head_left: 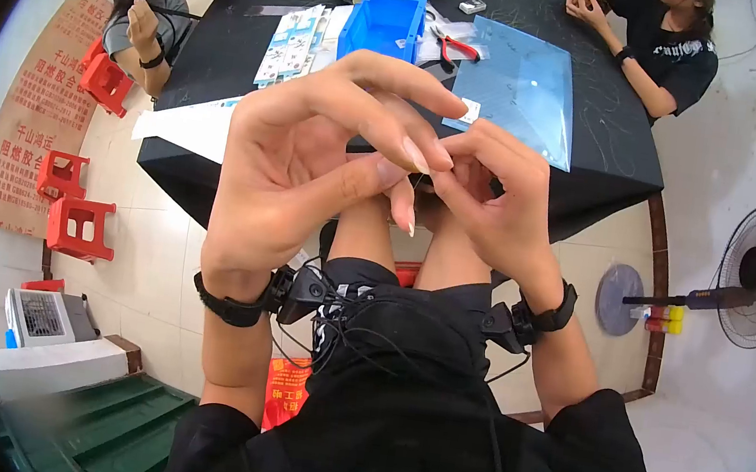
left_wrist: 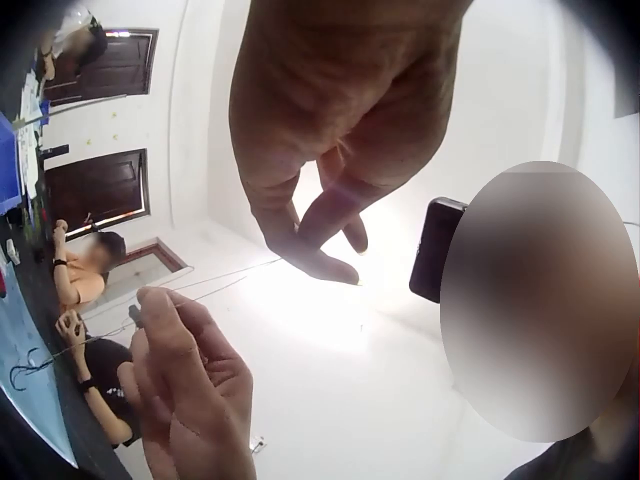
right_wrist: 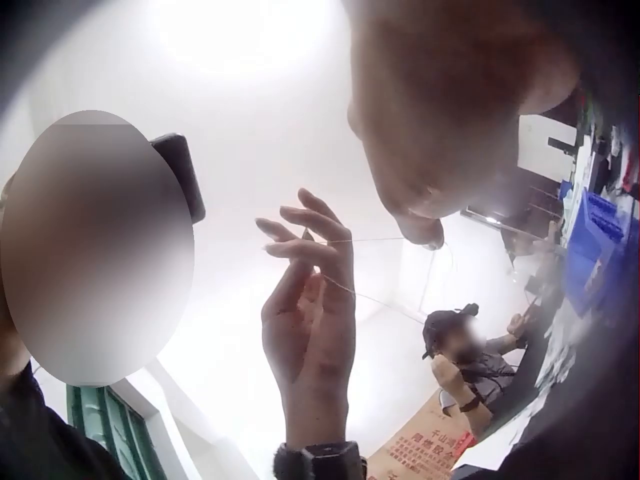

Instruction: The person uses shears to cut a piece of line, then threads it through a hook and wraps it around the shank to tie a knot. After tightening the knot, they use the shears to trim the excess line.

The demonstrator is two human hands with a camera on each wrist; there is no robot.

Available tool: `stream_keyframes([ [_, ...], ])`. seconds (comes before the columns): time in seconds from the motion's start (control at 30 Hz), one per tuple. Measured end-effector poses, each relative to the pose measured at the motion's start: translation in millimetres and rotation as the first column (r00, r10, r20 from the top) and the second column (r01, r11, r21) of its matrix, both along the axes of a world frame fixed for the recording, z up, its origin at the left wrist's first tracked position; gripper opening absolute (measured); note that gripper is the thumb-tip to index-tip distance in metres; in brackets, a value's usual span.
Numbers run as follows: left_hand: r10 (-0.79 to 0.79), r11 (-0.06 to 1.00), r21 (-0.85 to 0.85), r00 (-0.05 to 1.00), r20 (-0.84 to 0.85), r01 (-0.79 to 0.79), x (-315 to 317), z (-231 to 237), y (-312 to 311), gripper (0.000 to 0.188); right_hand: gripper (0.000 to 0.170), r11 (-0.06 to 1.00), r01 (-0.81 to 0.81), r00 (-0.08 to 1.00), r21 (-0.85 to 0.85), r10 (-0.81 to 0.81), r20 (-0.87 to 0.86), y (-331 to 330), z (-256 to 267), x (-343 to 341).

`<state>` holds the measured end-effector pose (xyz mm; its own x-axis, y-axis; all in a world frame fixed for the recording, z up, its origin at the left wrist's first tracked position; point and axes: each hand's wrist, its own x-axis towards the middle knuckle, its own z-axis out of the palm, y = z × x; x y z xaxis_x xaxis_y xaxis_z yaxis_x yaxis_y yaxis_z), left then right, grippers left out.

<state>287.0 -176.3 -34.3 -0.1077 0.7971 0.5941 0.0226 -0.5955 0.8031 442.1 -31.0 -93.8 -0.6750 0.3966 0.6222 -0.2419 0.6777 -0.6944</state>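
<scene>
Left hand pinches thin line; right hand pinches it too, plus small dark piece. Line spans between hands, hooks beyond right hand.

Thin line crosses the gap between left hand and right hand; pliers obstruct between blue bin and blue sheet; cloth offers room rightward.

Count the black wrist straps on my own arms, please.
2: the left strap just below your left hand, and the right strap just below your right hand.
</scene>
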Motion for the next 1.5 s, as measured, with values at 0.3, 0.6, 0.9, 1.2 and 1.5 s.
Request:
stream_keyframes([
  [0.3, 0.029, 1.0, -0.001, 1.0, 0.006, -0.029, 0, -1, -3, 0.022, 0.01, 1.0, 0.021, 1.0, -0.003, -0.021, 0.012, -2, -2, 1],
  [0.6, 0.042, 0.999, 0.001, 0.999, -0.013, -0.042, -1, 0, -1, 0.02, 0.026, 0.952, -0.141, 0.988, -0.272, 0.153, 0.021, 0, -10, 7],
  [0.9, 0.062, 0.998, 0.015, 0.997, -0.048, -0.062, -5, -1, 0, 0.021, 0.047, 0.67, -0.32, 0.894, -0.67, 0.447, 0.021, -24, -78, 9],
  [1.2, 0.055, 0.998, 0.015, 0.997, -0.062, -0.054, -7, 0, 2, 0.018, 0.03, 0.462, -0.303, 0.882, -0.833, 0.468, -0.061, -53, -90, 8],
  [1.5, 0.067, 0.998, 0.023, 0.996, -0.058, -0.066, -9, -7, 2, 0.015, 0.03, 0.383, -0.273, 0.887, -0.883, 0.454, -0.078, -50, -72, 18],
])
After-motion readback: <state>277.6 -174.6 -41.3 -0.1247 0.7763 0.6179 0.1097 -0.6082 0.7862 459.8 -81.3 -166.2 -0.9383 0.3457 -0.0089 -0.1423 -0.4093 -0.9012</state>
